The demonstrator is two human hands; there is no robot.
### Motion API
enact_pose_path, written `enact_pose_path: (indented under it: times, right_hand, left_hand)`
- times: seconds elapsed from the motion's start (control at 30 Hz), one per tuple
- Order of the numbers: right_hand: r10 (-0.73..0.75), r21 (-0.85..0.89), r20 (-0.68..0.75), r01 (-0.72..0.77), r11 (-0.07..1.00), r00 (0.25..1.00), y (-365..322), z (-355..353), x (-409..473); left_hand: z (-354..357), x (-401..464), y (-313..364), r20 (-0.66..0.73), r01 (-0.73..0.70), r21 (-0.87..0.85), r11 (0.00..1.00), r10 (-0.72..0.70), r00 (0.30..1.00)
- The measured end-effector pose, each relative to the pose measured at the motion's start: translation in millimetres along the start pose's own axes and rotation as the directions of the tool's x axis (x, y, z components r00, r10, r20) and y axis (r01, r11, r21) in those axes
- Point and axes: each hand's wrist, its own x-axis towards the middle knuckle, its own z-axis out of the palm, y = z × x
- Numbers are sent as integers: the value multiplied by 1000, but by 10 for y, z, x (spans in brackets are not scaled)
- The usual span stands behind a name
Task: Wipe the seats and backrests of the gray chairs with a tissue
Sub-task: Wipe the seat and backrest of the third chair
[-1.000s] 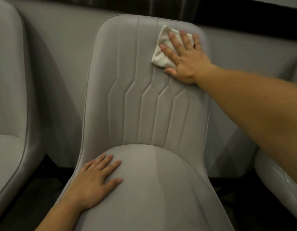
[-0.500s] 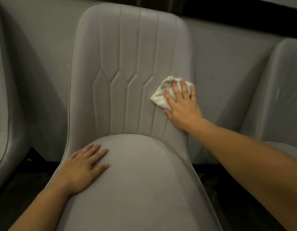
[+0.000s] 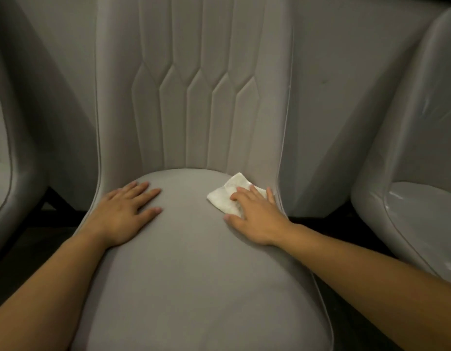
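Observation:
A gray padded chair fills the middle of the view, with its stitched backrest (image 3: 194,97) rising behind the smooth seat (image 3: 194,274). A folded white tissue (image 3: 228,196) lies on the seat's back right corner, close to the backrest. My right hand (image 3: 257,216) presses flat on the tissue with straight fingers, covering its near half. My left hand (image 3: 123,211) rests flat on the seat's left side, fingers spread, holding nothing.
A second gray chair (image 3: 416,173) stands to the right, its surface shiny. Part of a third gray chair (image 3: 7,178) shows at the left edge. A pale wall (image 3: 333,84) runs behind the chairs. Dark floor (image 3: 320,219) shows in the gaps between them.
My right hand slid the tissue down the right side of the backrest, from its top to the seat's back right corner. My left hand stayed on the seat. The view tilted down.

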Motion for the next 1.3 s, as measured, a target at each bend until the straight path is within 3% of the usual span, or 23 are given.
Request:
enact_pose_path:
  times: [0.17, 0.3, 0.47, 0.6, 0.73, 0.83, 0.93, 1.03, 1.13, 1.3]
  right_hand:
    - [-66, -44, 0, 66, 997, 998, -2, 83, 108]
    - [6, -110, 121, 7, 994, 993, -83, 82, 401]
    - [78, -93, 92, -69, 993, 993, -207, 164, 312]
    - [106, -54, 81, -102, 993, 991, -340, 181, 74]
    - [105, -64, 24, -104, 993, 994, -455, 182, -229]
    - [83, -94, 112, -73, 993, 990, -461, 88, -394]
    - [58, -90, 290, -33, 995, 955, -445, -191, -438]
    - [60, 93, 409, -107, 990, 911, -465, -599, -512]
    - [50, 194, 382, -132, 972, 923, -458, -1137, -654]
    - [77, 361, 364, -217, 907, 928, -295, -2228, -1048]
  left_hand:
    - [12, 1, -8, -12, -2, -5, 1000, 2, 1000]
    - [20, -3, -14, -9, 6, 0, 1000, -6, 1000]
    - [-1, 1, 42, 30, 19, 59, 998, -21, 999]
    - [-61, 56, 115, 179, 73, 139, 988, -97, 979]
    - [-214, 60, 295, 344, 167, 175, 970, -219, 913]
    - [-390, -21, 463, 450, 220, 151, 964, -265, 853]
    - [-670, -323, 623, 486, 158, 195, 968, -235, 842]
    - [-959, -771, 650, 492, 82, 268, 960, -210, 845]
    - [-1293, -1194, 759, 489, 159, 265, 951, -274, 828]
    - [-2204, -1397, 1600, 500, 70, 204, 976, -165, 850]
